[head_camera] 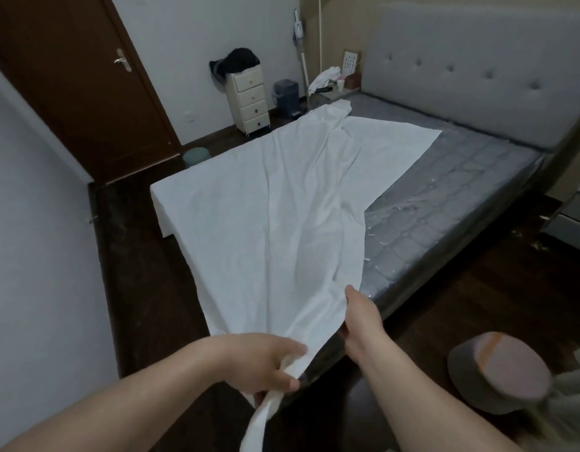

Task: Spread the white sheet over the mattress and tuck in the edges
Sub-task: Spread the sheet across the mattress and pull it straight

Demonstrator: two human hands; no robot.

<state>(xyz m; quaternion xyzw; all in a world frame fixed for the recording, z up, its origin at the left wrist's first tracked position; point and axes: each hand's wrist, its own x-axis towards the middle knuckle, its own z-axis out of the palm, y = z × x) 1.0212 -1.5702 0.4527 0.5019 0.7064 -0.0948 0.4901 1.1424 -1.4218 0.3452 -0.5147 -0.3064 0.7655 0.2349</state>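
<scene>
**Sheet partly spread; near corner in hand, right half of mattress bare**

The thin, creased white cotton sheet (266, 203) lies skewed across the left portion of the grey quilted mattress (461, 190), which appears to be wrapped in clear plastic. It drapes over the left edge and foot; a twisted end trails toward the headboard side. The right half of the mattress is uncovered.

The left hand (266, 363) clenches a bunched corner of the sheet at the near corner of the bed, with a tail of cloth hanging below the fist. The right hand (360, 318) grips the sheet's right edge just above; its fingers are hidden under the fabric, so the exact hold cannot be confirmed.

Assessment: the sheet is light, limp and without stiffness; it will fold and drag rather than slide as one piece, though the plastic beneath probably offers little friction. Hold is best taken at corners and hemmed edges, hands apart, to lift and draw it rightward.

Surroundings: grey tufted upholstered headboard (477, 73), cream four-drawer cabinet (248, 97), dark brown wooden door (70, 76), round padded stool (497, 373), dark wood floor (145, 272).
</scene>
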